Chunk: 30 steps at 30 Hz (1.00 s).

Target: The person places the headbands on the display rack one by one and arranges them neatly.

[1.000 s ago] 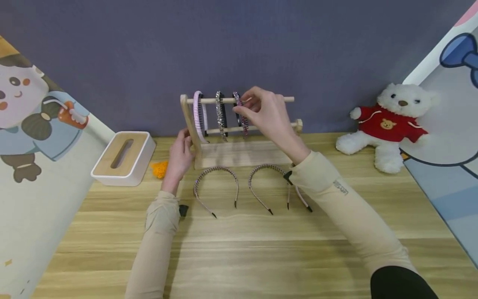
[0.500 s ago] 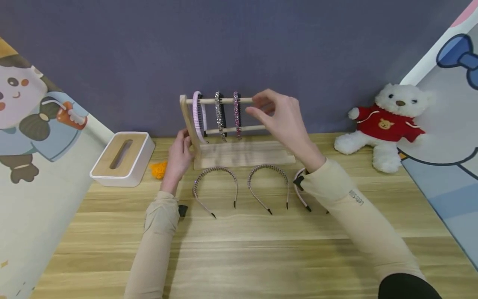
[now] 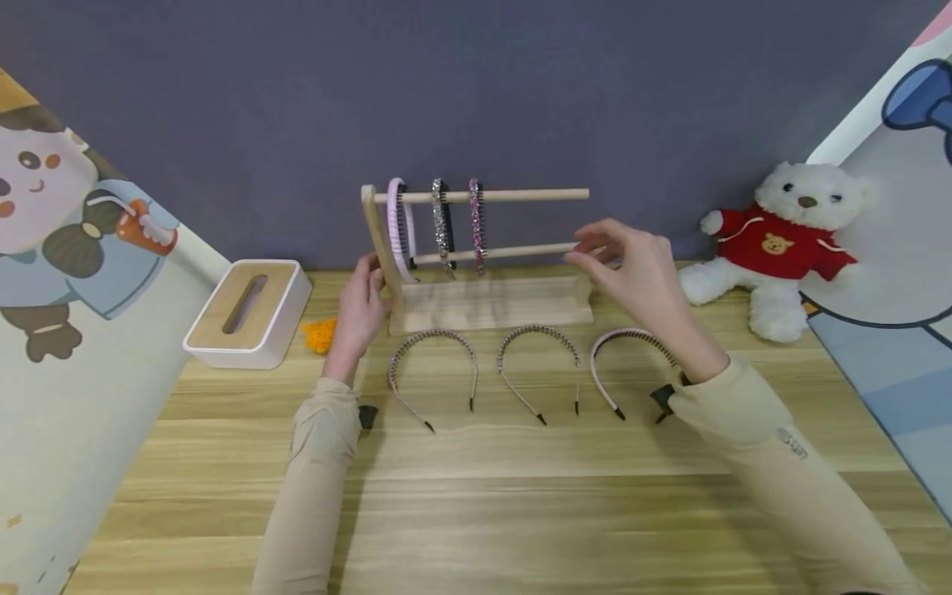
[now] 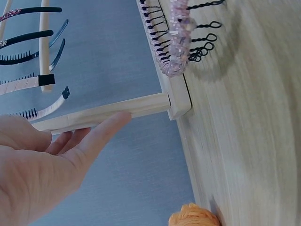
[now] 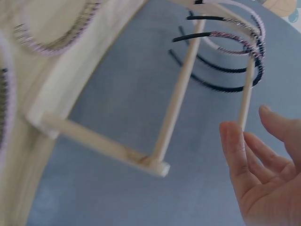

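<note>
A wooden headband rack (image 3: 506, 307) stands at the back of the table. From its upper bar hang a pale pink headband (image 3: 394, 227), a silver glittery headband (image 3: 438, 216) and a pink glittery headband (image 3: 475, 219). My left hand (image 3: 361, 312) holds the rack's left upright (image 4: 148, 104), thumb on one side and fingers on the other. Off the rack's right end, my right hand (image 3: 641, 268) is in the air with loosely bent fingers and nothing in them. Three more headbands lie in front: a beaded one (image 3: 435, 333), another beaded one (image 3: 537, 329) and a pink one (image 3: 597, 359).
Left of the rack are a white tissue box (image 3: 286, 318) with a wooden lid and an orange fuzzy object (image 3: 320, 335). A white teddy bear (image 3: 769, 310) in a red sweater sits at the right. A dark wall panel (image 3: 476, 91) rises behind.
My right hand has let go of the pink glittery headband, which now hangs on the bar, and has moved right and down. The left hand has stayed at the upright.
</note>
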Motion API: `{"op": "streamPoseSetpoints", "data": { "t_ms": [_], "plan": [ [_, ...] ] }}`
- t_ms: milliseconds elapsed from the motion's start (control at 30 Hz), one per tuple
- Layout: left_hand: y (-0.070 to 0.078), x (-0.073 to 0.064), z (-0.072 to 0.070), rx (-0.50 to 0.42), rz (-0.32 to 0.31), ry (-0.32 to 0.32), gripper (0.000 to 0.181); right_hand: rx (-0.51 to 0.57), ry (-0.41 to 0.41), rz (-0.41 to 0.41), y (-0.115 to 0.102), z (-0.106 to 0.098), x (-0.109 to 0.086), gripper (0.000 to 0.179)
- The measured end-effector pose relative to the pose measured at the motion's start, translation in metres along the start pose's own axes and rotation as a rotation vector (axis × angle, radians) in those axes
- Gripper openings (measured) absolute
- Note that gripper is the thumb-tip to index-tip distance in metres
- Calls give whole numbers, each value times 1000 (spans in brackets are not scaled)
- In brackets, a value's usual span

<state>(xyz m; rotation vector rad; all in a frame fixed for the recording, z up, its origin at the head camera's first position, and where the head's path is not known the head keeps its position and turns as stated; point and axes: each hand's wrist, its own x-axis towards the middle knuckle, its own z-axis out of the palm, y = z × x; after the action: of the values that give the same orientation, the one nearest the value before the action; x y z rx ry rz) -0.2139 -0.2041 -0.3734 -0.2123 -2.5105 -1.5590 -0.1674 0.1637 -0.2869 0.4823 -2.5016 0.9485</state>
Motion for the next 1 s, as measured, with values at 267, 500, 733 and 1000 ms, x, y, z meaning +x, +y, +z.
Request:
{"op": "streamPoseSetpoints", "data": {
  "t_ms": [267,500,733,1000],
  "plan": [
    [1,2,0,22,10,1,42,-20,-22,63,33,-12,-22,28],
    [0,2,1,34,-2,0,43,-99,-95,113,72,-18,-45,28],
    [1,2,0,28,1,3,42,-178,-139,126,106,-21,-67,23],
    [1,1,0,17,-6,-13,43,-230,-284,192,131,-23,-84,31]
  ]
}}
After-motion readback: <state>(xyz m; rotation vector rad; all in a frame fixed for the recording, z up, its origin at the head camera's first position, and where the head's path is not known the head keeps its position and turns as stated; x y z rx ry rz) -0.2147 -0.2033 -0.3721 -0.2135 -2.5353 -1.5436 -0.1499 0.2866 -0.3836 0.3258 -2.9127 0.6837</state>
